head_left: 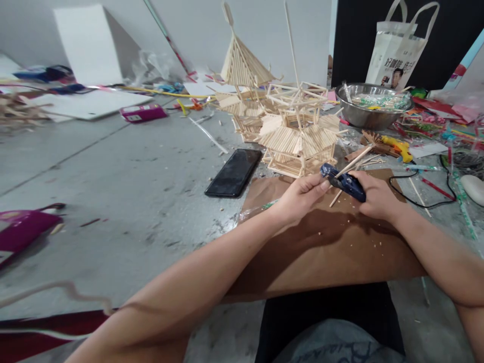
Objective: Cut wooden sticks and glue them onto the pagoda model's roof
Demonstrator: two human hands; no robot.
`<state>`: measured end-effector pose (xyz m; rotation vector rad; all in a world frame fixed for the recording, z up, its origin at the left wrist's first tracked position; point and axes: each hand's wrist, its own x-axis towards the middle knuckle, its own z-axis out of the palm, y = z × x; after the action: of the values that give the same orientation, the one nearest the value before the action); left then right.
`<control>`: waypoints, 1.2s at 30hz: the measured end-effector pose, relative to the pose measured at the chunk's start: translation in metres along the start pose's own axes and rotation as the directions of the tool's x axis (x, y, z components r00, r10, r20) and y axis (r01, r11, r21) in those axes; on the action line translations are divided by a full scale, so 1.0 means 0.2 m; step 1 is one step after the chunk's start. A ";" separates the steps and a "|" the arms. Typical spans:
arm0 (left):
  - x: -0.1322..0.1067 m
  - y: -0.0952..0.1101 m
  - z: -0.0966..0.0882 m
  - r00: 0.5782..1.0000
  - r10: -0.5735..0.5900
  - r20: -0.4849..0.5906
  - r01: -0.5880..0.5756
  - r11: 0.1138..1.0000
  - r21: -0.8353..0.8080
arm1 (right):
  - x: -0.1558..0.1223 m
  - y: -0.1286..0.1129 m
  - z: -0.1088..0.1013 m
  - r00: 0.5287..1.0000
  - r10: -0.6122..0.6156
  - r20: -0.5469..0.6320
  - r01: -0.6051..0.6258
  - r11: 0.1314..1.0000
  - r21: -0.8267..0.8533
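Note:
My left hand (304, 195) pinches a thin wooden stick (356, 159) that slants up to the right. Closed around a dark blue hand tool (351, 186) is my right hand (376, 195); the tool looks like a cutter, but its jaws are partly hidden. The stick passes against the tool's head, close to my left fingertips. Below both hands lies a brown board (325, 252) with small wood chips on it. Just beyond my hands stands a tiered pavilion model (302, 133) made of wooden sticks, and behind it a second model (245, 65) with a pointed roof.
A black phone (234, 173) lies left of the board. At the back right are a metal bowl (372, 118) of wrapped sticks, a yellow glue gun (397, 147), a black cable (427, 205) and a white bag (397, 53). Purple packets (143, 113) lie on the grey floor (124, 171).

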<state>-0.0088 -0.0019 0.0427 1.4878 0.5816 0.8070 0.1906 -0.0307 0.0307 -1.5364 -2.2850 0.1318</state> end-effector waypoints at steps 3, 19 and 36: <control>0.00 0.01 -0.01 0.996 -0.055 0.069 0.061 0.994 -0.096 | 0.00 0.01 -0.01 0.999 -0.044 -0.010 0.044 0.999 -0.002; -0.01 0.01 -0.04 0.957 -0.130 0.258 0.171 0.975 -0.143 | -0.01 -0.02 -0.03 0.994 -0.101 -0.048 0.098 0.994 -0.047; 0.00 0.01 -0.01 0.993 -0.079 0.083 0.090 0.986 -0.140 | 0.00 -0.03 -0.02 1.000 0.014 -0.009 -0.014 0.999 -0.038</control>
<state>-0.0106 -0.0004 0.0446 1.3473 0.5147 0.7070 0.1859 -0.0334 0.0364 -1.5692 -2.2828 0.0865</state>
